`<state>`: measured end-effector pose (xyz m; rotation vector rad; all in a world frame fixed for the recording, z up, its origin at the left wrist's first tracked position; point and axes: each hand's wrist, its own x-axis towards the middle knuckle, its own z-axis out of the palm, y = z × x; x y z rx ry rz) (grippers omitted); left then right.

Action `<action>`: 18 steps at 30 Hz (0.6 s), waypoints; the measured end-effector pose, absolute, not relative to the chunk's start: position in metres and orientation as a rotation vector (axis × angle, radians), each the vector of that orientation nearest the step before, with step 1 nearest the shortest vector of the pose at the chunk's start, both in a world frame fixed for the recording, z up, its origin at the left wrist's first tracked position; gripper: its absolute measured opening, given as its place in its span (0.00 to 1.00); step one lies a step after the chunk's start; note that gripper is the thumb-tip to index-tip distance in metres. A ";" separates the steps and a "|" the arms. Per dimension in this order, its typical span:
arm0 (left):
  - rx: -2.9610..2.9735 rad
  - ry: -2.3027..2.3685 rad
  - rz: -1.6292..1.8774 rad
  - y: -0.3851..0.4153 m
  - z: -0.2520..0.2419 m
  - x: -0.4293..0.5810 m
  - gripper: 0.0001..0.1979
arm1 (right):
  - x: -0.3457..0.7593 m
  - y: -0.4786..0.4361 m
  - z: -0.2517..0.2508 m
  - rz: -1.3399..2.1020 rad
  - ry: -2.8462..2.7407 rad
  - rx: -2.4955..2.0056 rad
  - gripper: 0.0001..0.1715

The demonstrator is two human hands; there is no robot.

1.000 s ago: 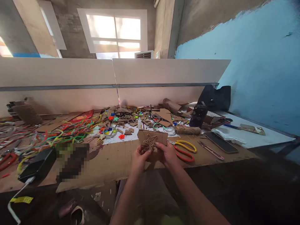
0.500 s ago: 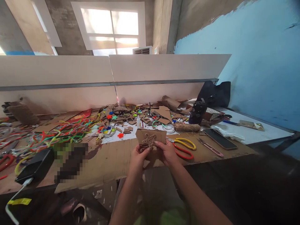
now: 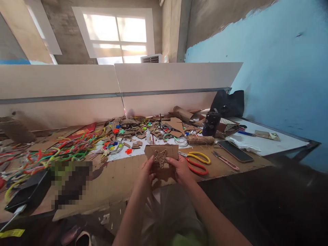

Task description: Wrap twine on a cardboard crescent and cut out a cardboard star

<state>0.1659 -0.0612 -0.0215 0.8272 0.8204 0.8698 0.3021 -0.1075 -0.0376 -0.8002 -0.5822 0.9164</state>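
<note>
Between my hands, above the table's front edge, is a piece of cardboard (image 3: 169,149) with a star of twine (image 3: 161,158) on its face. My left hand (image 3: 147,169) grips the cardboard's left side, its thumb by the star's left point. On the right side my right hand (image 3: 179,167) is closed on the same piece, thumb reaching to the star's right point. The fingers behind the cardboard are partly hidden. Scissors with yellow and red handles (image 3: 198,163) lie just right of my right hand.
Right of the scissors lie a pink-handled cutting tool (image 3: 227,160) and a phone (image 3: 235,151). Farther back are a twine roll (image 3: 200,140), a dark bottle (image 3: 211,123), a small white bottle (image 3: 148,136) and cardboard scraps. Colourful pipe cleaners (image 3: 64,148) and a black box (image 3: 29,191) occupy the left.
The view has shifted slightly. My left thumb has moved from the star's lower part up to its left side, so more of the star shows. Both hands still hold the cardboard.
</note>
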 end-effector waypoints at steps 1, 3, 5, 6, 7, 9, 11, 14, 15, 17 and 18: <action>0.825 0.823 0.873 -0.060 -0.020 0.165 0.28 | 0.303 -0.107 -0.039 0.915 -0.583 -0.807 0.21; 0.833 0.825 0.873 -0.058 -0.018 0.165 0.28 | 0.303 -0.108 -0.040 0.911 -0.580 -0.818 0.20; 0.868 0.809 0.850 -0.055 -0.016 0.164 0.27 | 0.303 -0.109 -0.039 0.908 -0.573 -0.826 0.20; 0.891 0.790 0.838 -0.053 -0.016 0.164 0.27 | 0.302 -0.109 -0.038 0.909 -0.570 -0.827 0.21; 0.915 0.766 0.830 -0.052 -0.015 0.163 0.26 | 0.302 -0.110 -0.037 0.912 -0.569 -0.827 0.21; 0.949 0.728 0.828 -0.051 -0.012 0.163 0.24 | 0.300 -0.111 -0.034 0.920 -0.567 -0.823 0.22; 0.954 0.722 0.839 -0.052 -0.010 0.162 0.23 | 0.298 -0.111 -0.032 0.930 -0.565 -0.823 0.22; 0.940 0.728 0.859 -0.054 -0.009 0.163 0.22 | 0.297 -0.111 -0.032 0.947 -0.565 -0.829 0.22; 0.932 0.731 0.865 -0.054 -0.010 0.163 0.22 | 0.297 -0.110 -0.032 0.949 -0.569 -0.831 0.22; 0.917 0.738 0.877 -0.055 -0.013 0.164 0.22 | 0.298 -0.110 -0.034 0.953 -0.573 -0.836 0.23; 0.908 0.736 0.884 -0.055 -0.015 0.165 0.22 | 0.299 -0.111 -0.034 0.955 -0.573 -0.841 0.23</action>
